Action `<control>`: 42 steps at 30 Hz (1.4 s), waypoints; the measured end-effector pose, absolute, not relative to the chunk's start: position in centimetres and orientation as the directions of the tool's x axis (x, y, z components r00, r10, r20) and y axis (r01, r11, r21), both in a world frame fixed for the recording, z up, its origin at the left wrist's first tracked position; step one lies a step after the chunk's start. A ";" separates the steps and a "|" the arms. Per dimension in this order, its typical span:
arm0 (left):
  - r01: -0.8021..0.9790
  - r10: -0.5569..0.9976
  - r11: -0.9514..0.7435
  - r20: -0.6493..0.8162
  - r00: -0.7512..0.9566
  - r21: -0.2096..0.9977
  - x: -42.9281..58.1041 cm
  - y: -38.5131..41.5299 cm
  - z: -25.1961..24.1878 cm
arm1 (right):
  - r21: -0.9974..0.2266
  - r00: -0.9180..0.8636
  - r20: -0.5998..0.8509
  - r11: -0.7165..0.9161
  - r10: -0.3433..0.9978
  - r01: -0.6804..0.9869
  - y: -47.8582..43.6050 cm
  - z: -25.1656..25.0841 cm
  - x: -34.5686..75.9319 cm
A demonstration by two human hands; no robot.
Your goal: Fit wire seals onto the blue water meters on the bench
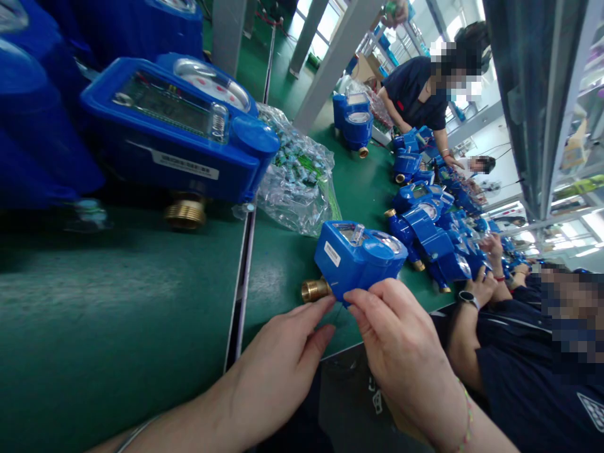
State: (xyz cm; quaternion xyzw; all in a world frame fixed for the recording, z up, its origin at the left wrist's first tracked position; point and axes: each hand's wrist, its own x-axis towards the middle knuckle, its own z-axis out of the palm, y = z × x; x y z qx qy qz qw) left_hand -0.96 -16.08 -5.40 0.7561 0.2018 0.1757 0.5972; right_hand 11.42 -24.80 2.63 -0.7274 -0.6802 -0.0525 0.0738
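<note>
Two hands at work: my left grip (283, 349) and right grip (401, 336) meet at the near lower side of a blue meter (352, 267), which sits on the green surface (141, 308) close to its near edge. Fingertips come narrow together, but I cannot tell whether either pinches anything. Uneven pressure could roll the meter over its brass fitting (315, 290); a hard tug could drag it off.

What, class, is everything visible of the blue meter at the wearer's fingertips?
The blue meter has a plastic-looking case, a clear window, a round dial, a white barcode label and a threaded, brass-coloured pipe end. It is face up on or over the green table. Fingertips of the right hand seem to touch its lower side; the left hand is close, contact unclear.
</note>
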 end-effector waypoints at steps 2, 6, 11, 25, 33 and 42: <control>0.078 0.475 -0.111 -0.017 0.880 0.991 -0.4 -16.1 -5.3 | -0.101 0.078 0.158 -0.063 0.984 0.993 -25.4 1.7 11.6; 0.106 0.479 -0.027 -0.080 0.874 0.994 0.2 -16.4 -5.4 | -0.270 0.121 0.231 -0.056 0.965 0.961 -26.4 0.5 11.9; 0.269 0.513 -0.189 -0.139 0.847 0.944 -2.1 -17.1 -4.5 | -0.593 0.407 0.286 -0.173 0.868 0.786 -28.1 -2.2 12.0; 0.054 0.240 -0.260 0.011 0.971 0.964 -4.4 -17.2 -1.9 | -0.990 0.796 0.137 0.109 0.590 0.089 -30.4 -5.9 9.1; -0.067 0.218 -0.709 0.308 0.926 0.702 -2.3 -16.8 -1.4 | -0.955 0.790 0.203 0.296 0.578 0.029 -30.9 -6.8 8.9; -0.074 0.173 -0.512 0.187 0.967 0.856 -1.0 -15.6 -1.7 | -0.934 0.767 0.230 0.356 0.599 0.002 -30.6 -6.4 9.0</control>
